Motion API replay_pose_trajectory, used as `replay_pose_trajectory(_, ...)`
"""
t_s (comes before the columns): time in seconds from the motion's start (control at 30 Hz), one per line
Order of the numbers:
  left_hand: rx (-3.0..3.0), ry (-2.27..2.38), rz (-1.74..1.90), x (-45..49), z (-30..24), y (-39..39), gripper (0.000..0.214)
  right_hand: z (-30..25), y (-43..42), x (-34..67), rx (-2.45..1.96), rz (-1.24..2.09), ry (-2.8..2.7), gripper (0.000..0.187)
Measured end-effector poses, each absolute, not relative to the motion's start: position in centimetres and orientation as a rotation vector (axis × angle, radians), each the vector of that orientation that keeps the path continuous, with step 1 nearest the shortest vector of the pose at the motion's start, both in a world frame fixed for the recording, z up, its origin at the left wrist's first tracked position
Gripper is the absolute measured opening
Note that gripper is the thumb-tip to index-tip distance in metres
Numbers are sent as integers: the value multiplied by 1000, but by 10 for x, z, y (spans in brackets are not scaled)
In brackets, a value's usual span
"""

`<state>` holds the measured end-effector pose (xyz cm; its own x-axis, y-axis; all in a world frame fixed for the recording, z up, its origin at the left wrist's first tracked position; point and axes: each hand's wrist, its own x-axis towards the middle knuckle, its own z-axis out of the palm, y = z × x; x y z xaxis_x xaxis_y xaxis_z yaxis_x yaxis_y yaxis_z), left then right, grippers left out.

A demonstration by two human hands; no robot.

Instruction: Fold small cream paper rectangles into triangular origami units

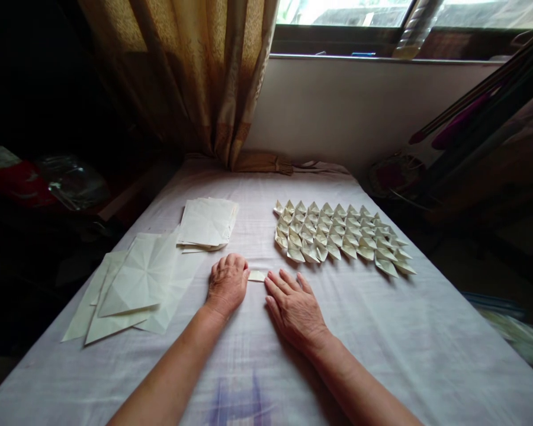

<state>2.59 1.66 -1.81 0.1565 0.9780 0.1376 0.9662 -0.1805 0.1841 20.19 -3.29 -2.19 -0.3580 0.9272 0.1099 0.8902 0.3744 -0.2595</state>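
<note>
A small folded piece of white paper (256,276) lies flat on the cloth between my hands. My left hand (228,283) is closed at its left end, fingers curled and thumb against the paper. Resting palm down, my right hand (296,307) has its fingers stretched out, with the index fingertip at the paper's right end. Beyond my right hand stand rows of small folded paper boats (337,234). What the left fingers cover underneath is hidden.
Left of my hands lie creased paper sheets (137,275), loosely overlapping, and a stack of smaller square sheets (208,220). A pale cloth (404,349) with a purple stain covers the table. A gold curtain (213,77) hangs at the back beside a window (346,15).
</note>
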Motion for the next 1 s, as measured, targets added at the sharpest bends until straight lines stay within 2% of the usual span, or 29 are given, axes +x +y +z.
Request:
replay_pose_trajectory(0.47,2272,2210,401,17,-5,16,21,-23,-35,203,-1560,215,-2377,41)
replay_pose_trajectory(0.53,2366,2121,433,19,-6,5,30,-23,-35,203,-1552,208,-2370,41)
replay_pose_trajectory(0.63,2674,1603,325,20,-13,-14,41,-22,-35,203,-1553,204,-2361,40)
replay_pose_trajectory(0.73,2645,1595,203,11,-18,-24,49,-21,-35,203,-1553,217,-2366,41)
replay_pose_trajectory(0.9,2635,1697,154,-14,-12,-20,43,-21,-35,203,-1545,229,-2358,40)
replay_pose_trajectory(1.0,2674,1727,277,-17,-6,-15,34,-21,-35,204,-1532,209,-2345,39)
